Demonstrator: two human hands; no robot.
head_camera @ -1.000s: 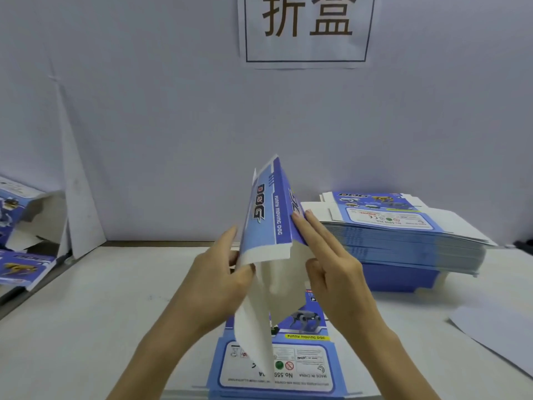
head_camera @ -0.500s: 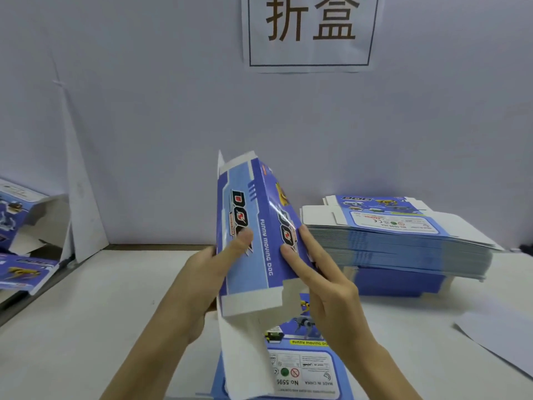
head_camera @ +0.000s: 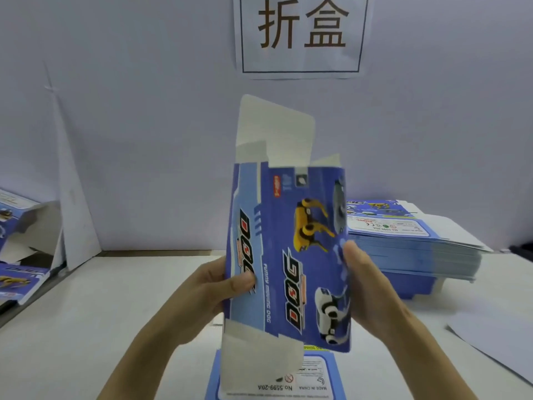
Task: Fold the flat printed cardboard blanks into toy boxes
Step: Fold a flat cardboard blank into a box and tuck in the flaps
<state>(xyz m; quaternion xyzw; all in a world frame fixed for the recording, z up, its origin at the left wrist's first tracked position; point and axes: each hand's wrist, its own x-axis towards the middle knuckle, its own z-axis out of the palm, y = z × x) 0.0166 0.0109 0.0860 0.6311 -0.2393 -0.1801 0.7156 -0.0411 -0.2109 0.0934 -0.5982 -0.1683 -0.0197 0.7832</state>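
The box (head_camera: pixel 288 255) was banded light and dark blue, printed with a yellow dog, a white dog and black-and-red lettering, its flaps (head_camera: pixel 277 131) plain white; the stack of blanks (head_camera: pixel 412 243) showed blue and white, the sign (head_camera: pixel 301 34) dark characters on white.

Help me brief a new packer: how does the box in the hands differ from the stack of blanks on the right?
The held box is opened into a tube, showing two printed faces; the stacked blanks lie flat. The held box stands upright, gripped by the left hand and right hand; the stacked blanks lie piled and untouched. The held box is one piece; the stacked blanks are many. Both carry the same blue toy-dog print.
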